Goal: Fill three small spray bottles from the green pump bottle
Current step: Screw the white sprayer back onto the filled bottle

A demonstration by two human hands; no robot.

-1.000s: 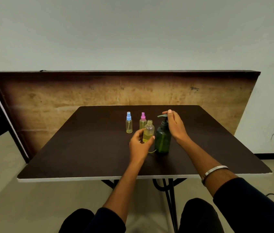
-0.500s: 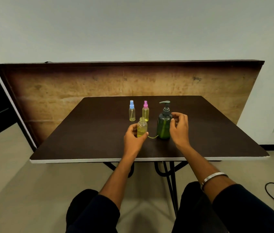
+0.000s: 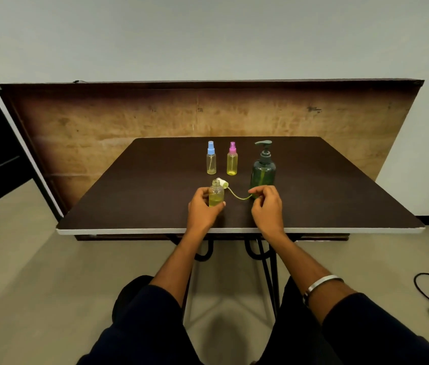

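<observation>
A: Where does it stand?

B: The left hand point(image 3: 204, 206) holds the open bottle point(image 3: 216, 196) upright on the counter point(image 3: 339, 196), near edge, its grip wrapped round the lower half. It looks roughly half full of yellow liquid. Its white cap point(image 3: 223, 183) lies just behind it, with the dip tube point(image 3: 237, 195) curving right across the counter.

A: And the right hand point(image 3: 267, 206)?

B: Fingers curled, tips at the tube's far end, just in front of the pump bottle point(image 3: 264, 169). It seems to pinch the tube, though I can't tell for sure.

A: The other two?

B: Blue-capped point(image 3: 211, 160) and pink-capped point(image 3: 232, 162) bottles stand side by side farther back, left of the pump, both capped. The pink one shows yellow liquid nearly to its shoulder; the blue looks paler and lower.

A: So the step is recapping?

B: I'd judge so. Lift the tube by its end, bring the cap over the neck, and feed the tube straight down before seating the cap. Keep the left grip low and firm so the bottle doesn't tip, and don't squeeze, or liquid may well up. The tube is limp, so guide it close to its tip.
</observation>
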